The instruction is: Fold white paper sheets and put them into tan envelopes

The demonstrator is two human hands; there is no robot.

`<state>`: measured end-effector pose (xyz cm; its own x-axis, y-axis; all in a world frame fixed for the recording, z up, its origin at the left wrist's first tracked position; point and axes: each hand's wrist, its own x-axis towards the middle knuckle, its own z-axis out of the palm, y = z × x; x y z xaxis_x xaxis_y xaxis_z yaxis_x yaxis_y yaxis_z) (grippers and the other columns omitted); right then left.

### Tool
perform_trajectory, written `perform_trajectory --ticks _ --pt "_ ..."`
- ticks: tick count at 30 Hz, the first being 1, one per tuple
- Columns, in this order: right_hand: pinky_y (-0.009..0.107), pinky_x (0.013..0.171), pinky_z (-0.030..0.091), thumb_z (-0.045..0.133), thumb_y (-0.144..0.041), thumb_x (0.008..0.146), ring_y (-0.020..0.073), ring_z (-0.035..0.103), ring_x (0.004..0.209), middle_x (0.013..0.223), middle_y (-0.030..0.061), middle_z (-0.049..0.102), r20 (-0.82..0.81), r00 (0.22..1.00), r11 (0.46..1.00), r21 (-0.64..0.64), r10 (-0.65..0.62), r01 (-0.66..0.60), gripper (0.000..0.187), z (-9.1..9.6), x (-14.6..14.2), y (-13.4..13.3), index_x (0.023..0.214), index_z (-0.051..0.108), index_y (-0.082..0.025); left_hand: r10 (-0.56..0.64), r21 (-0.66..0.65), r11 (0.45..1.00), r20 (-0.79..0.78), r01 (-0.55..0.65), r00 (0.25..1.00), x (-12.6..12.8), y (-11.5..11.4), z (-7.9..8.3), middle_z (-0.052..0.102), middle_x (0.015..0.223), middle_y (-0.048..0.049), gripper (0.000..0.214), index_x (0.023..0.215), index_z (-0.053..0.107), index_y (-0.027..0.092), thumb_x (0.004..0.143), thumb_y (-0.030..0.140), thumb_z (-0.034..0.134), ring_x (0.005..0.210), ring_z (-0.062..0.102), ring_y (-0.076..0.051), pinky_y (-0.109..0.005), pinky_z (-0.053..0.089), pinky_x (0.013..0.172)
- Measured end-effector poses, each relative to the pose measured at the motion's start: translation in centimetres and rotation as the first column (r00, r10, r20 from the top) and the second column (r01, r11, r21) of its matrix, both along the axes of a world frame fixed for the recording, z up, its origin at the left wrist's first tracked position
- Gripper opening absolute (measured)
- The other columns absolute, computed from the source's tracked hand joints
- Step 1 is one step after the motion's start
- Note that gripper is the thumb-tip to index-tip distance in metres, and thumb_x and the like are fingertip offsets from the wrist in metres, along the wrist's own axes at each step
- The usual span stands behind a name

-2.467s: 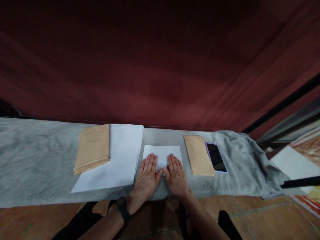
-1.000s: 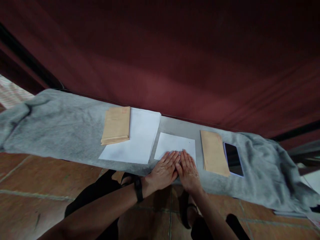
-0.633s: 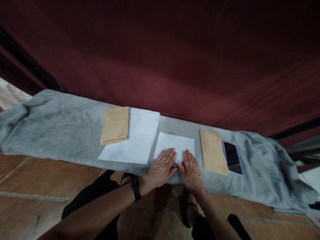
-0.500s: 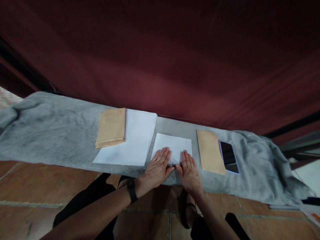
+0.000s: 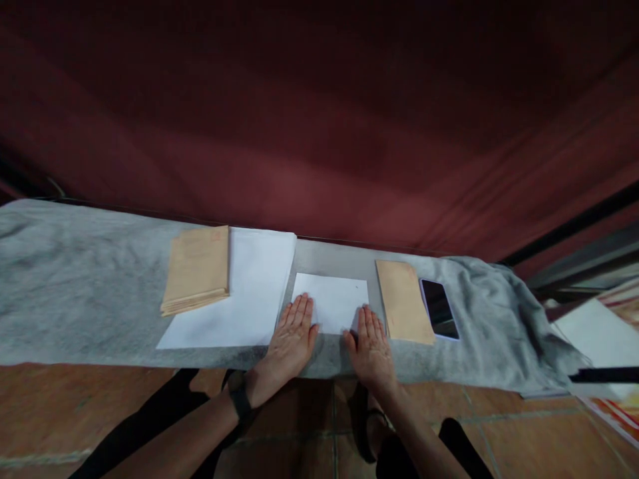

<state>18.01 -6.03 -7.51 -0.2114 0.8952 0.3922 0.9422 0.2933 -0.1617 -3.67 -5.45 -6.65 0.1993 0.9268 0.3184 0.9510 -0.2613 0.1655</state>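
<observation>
A small white sheet of paper (image 5: 340, 303), perhaps folded, lies flat on the grey cloth in front of me. My left hand (image 5: 292, 332) rests flat on its left side, fingers stretched out and pointing away from me. On its near right corner lies my right hand (image 5: 370, 342), also flat, with the thumb apart from the fingers. Neither hand grips anything. To the left is a stack of larger white paper (image 5: 254, 286), partly covered by a pile of brown envelopes (image 5: 197, 266). Right of my right hand lies another brown envelope (image 5: 405, 301).
A phone (image 5: 439, 309) with a dark screen lies just right of the single envelope. The grey cloth (image 5: 100, 279) covers a long narrow surface, rumpled at its right end. Behind it rises a dark red wall or curtain (image 5: 319, 159). Below is a tiled floor (image 5: 299, 419).
My left hand has slid left across the small sheet, so the hands are wider apart. The right hand stays near the right corner. The whole view has shifted slightly to the right.
</observation>
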Motion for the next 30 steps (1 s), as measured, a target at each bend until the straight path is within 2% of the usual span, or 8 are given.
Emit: perform_trajectory --ticks 4,10,14,17,21,25,30 --pt "0.053 0.115 0.037 0.030 -0.044 0.106 0.0318 0.038 0.146 0.157 0.0220 0.040 -0.078 0.997 1.000 -0.001 -0.027 0.027 0.064 0.8 -0.3 1.0 0.159 0.022 -0.009 -0.024 0.001 1.000 0.035 0.024 0.999 0.7 0.7 0.8 0.033 0.162 -0.0179 0.058 0.155 0.030 0.006 0.101 0.028 0.034 0.153 0.024 -0.026 -0.048 0.029 0.123" --pt "0.050 0.119 0.034 0.024 -0.042 0.107 0.0265 0.030 0.151 0.159 0.0175 0.037 -0.177 0.982 0.994 -0.068 0.074 -0.087 0.059 2.3 -2.6 3.1 0.156 0.032 -0.010 -0.107 -0.054 0.992 0.071 0.111 0.992 2.4 3.4 1.8 0.033 0.162 -0.0201 0.059 0.155 0.027 0.005 0.100 0.024 0.031 0.152 0.026 -0.027 -0.047 0.033 0.121" --pt "0.046 0.122 0.030 0.022 -0.044 0.107 0.0243 0.030 0.151 0.159 0.0158 0.038 -0.213 0.974 0.979 -0.171 0.075 -0.113 0.061 3.1 -4.7 4.1 0.154 0.038 -0.008 -0.105 -0.074 0.992 0.029 0.107 0.994 3.4 5.0 1.3 0.033 0.162 -0.0187 0.060 0.155 0.029 0.006 0.096 0.016 0.030 0.152 0.025 -0.026 -0.048 0.030 0.122" --pt "0.045 0.123 0.028 0.019 -0.040 0.108 0.0234 0.033 0.149 0.157 0.0147 0.042 -0.216 0.975 0.975 -0.197 0.057 -0.101 0.059 3.6 -5.8 4.9 0.152 0.041 -0.008 -0.093 -0.106 0.990 -0.011 0.091 0.996 3.9 5.9 0.6 0.035 0.161 -0.0192 0.061 0.154 0.031 0.006 0.094 0.015 0.033 0.152 0.027 -0.026 -0.047 0.029 0.122" --pt "0.047 0.122 0.027 0.020 -0.037 0.108 0.0235 0.037 0.147 0.155 0.0144 0.046 -0.192 0.981 0.977 -0.206 0.013 -0.054 0.056 3.5 -6.3 6.3 0.150 0.045 -0.011 -0.090 -0.112 0.990 -0.045 0.084 0.995 4.0 6.6 0.1 0.036 0.160 -0.0182 0.060 0.154 0.034 0.007 0.094 0.015 0.034 0.151 0.029 -0.025 -0.048 0.029 0.122" --pt "0.047 0.122 0.026 0.021 -0.038 0.108 0.0249 0.035 0.148 0.156 0.0139 0.044 -0.137 0.991 0.976 -0.215 -0.013 -0.017 0.055 2.8 -6.4 7.3 0.148 0.048 -0.011 -0.084 -0.101 0.992 -0.064 0.078 0.994 3.5 6.9 0.6 0.037 0.160 -0.0176 0.058 0.152 0.037 0.007 0.096 0.016 0.032 0.151 0.029 -0.026 -0.048 0.024 0.124" --pt "0.048 0.120 0.027 0.024 -0.038 0.108 0.0271 0.037 0.147 0.156 0.0162 0.044 -0.075 0.996 0.990 -0.137 -0.049 0.039 0.056 1.9 -6.1 7.7 0.148 0.047 -0.008 -0.049 -0.074 0.996 -0.058 0.045 0.997 3.0 7.1 1.0 0.039 0.158 -0.0188 0.056 0.151 0.039 0.004 0.098 0.018 0.026 0.151 0.029 -0.026 -0.049 0.023 0.123"
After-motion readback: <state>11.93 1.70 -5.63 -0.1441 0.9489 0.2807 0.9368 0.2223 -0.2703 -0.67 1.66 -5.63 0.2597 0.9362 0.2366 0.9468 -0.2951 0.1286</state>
